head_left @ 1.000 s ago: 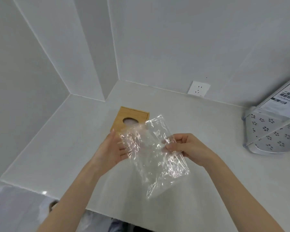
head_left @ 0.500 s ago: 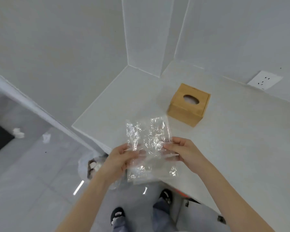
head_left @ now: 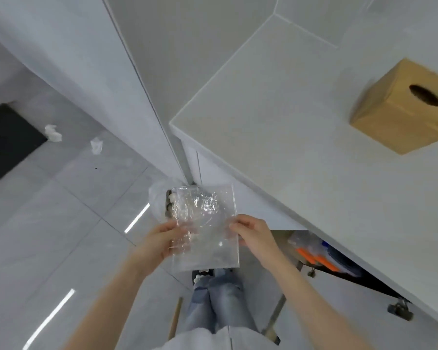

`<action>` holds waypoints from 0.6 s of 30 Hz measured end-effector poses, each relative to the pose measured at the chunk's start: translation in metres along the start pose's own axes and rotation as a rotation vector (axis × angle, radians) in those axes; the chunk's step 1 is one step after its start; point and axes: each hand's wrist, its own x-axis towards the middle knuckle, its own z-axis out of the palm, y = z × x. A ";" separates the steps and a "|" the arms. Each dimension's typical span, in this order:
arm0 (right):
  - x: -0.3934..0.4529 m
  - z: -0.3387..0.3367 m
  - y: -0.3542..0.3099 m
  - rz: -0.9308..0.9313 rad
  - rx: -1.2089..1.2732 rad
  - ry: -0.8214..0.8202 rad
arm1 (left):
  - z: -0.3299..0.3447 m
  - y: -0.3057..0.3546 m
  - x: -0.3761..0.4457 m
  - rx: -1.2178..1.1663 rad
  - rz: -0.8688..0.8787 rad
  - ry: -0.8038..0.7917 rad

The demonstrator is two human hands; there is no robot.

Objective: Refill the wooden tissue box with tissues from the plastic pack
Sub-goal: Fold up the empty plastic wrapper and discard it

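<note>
An empty, crinkled clear plastic pack (head_left: pixel 204 227) is held flat between both hands, off the counter's left edge and above the floor. My left hand (head_left: pixel 162 239) pinches its left side and my right hand (head_left: pixel 253 232) pinches its right side. The wooden tissue box (head_left: pixel 402 107) with an oval hole in its top stands on the white counter (head_left: pixel 276 109) at the far right, well away from my hands. No tissue shows in the hole.
A bin lined with a plastic bag (head_left: pixel 159 203) sits on the floor below the pack, against the counter's corner. Two crumpled white scraps (head_left: pixel 72 138) lie on the grey tiles near a dark mat (head_left: pixel 8 137). Under the counter are orange-marked items (head_left: pixel 319 258).
The view has swung left and down, away from the counter. Both hands have carried the plastic pack off the counter edge to above the bin. The wooden box now lies far right.
</note>
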 end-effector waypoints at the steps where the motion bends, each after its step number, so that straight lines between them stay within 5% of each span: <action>1: 0.010 0.004 0.008 0.016 -0.026 -0.008 | -0.005 -0.009 0.010 -0.006 -0.016 0.028; 11: 0.183 0.040 0.132 -0.026 -0.311 0.054 | -0.060 -0.112 0.188 0.082 0.068 0.339; 18: 0.289 0.067 0.203 -0.081 -0.571 -0.121 | -0.093 -0.143 0.293 0.372 0.280 0.632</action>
